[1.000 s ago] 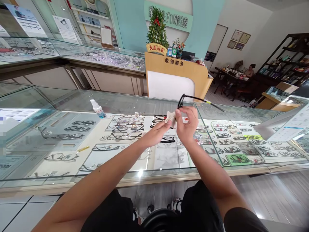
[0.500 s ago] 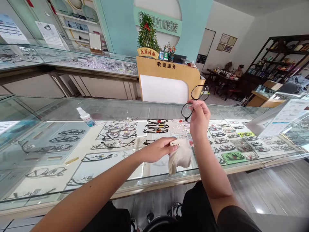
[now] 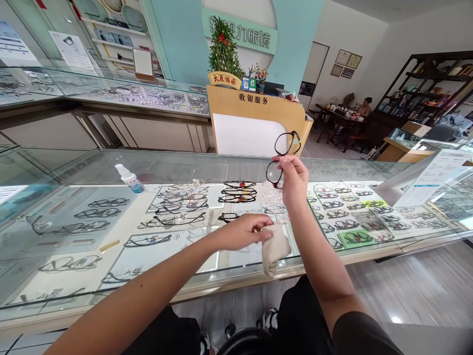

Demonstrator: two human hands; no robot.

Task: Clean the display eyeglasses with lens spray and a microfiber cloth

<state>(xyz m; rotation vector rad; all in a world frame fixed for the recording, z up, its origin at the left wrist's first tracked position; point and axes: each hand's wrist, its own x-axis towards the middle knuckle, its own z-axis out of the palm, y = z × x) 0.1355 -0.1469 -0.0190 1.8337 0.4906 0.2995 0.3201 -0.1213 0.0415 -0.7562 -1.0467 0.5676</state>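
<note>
My right hand [image 3: 294,180] is raised above the glass counter and pinches a pair of black-framed eyeglasses [image 3: 276,147] near the bridge, one lens above the other. Lower and to the left, my left hand [image 3: 247,231] grips a beige cleaning cloth [image 3: 276,250] between thumb and fingers, and the cloth hangs down near the counter's front edge. Cloth and eyeglasses are apart. A white spray bottle [image 3: 130,178] with a blue label stands on the counter to the left of my hands.
Beneath the glass top of the display counter [image 3: 185,282] lie rows of eyeglasses [image 3: 237,191]. A white sign [image 3: 430,180] stands at the right. Beyond are a wooden cashier desk [image 3: 258,104] with a plant and a second display case [image 3: 148,98]. A person sits at a far table.
My right hand has shifted left with the eyeglasses, which have turned slightly. The cloth in my left hand has dropped a little and hangs more bunched.
</note>
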